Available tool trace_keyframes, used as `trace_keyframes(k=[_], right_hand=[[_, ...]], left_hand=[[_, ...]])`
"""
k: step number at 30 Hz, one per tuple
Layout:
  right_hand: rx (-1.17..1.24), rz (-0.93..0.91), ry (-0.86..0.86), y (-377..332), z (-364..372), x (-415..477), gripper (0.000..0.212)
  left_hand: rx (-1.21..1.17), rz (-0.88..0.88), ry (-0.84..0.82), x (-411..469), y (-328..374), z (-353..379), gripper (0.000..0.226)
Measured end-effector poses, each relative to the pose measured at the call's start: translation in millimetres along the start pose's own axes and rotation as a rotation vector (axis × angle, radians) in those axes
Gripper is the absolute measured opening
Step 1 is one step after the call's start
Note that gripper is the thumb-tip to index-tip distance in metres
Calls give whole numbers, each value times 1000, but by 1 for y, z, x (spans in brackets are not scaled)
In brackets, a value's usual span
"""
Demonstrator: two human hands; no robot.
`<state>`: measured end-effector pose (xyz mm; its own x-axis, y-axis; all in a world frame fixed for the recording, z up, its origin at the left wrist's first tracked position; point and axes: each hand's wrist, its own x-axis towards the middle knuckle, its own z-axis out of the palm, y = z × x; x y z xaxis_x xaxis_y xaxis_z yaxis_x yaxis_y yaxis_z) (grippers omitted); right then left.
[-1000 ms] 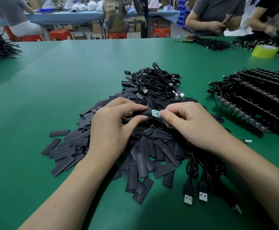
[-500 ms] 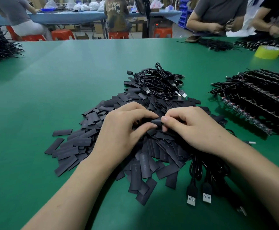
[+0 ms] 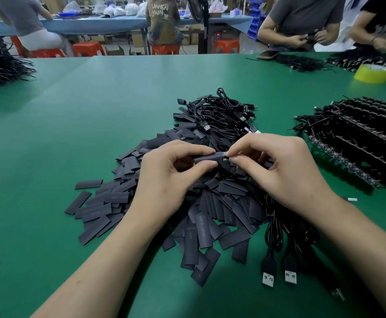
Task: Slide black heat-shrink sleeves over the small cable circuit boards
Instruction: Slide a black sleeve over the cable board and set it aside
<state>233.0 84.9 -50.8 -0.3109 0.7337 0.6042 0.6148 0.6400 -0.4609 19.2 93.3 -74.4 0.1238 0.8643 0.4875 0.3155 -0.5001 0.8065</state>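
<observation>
Left hand (image 3: 166, 177) pinches heat-shrink sleeve (image 3: 207, 156), right hand (image 3: 277, 171) pinches circuit board (image 3: 224, 156) at frame centre; keep both coaxial, push sleeve squarely until board is fully covered.

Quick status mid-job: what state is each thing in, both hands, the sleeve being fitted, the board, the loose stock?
left hand: pinches the sleeve between thumb and forefinger.
right hand: pinches the end of the circuit board.
sleeve: slid on, board not fully covered.
circuit board: green tip showing at the sleeve's right end.
loose sleeves: flat, heaped on the table.
USB plugs: unplugged, lying on the table.
tape roll: lying flat.
</observation>
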Motion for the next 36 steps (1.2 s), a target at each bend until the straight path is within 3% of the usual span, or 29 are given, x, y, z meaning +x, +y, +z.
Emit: trace_keyframes(k=[14, 23, 36], right_hand=[[-26, -14, 15, 0, 2, -1, 8], [4, -16, 64, -5, -1, -1, 7], [115, 97, 105, -8, 1, -2, 12]], left_hand=[[75, 47, -35, -2, 2, 2, 20], [-201, -54, -49, -3, -2, 6, 18], [-219, -24, -13, -1, 1, 6, 19]])
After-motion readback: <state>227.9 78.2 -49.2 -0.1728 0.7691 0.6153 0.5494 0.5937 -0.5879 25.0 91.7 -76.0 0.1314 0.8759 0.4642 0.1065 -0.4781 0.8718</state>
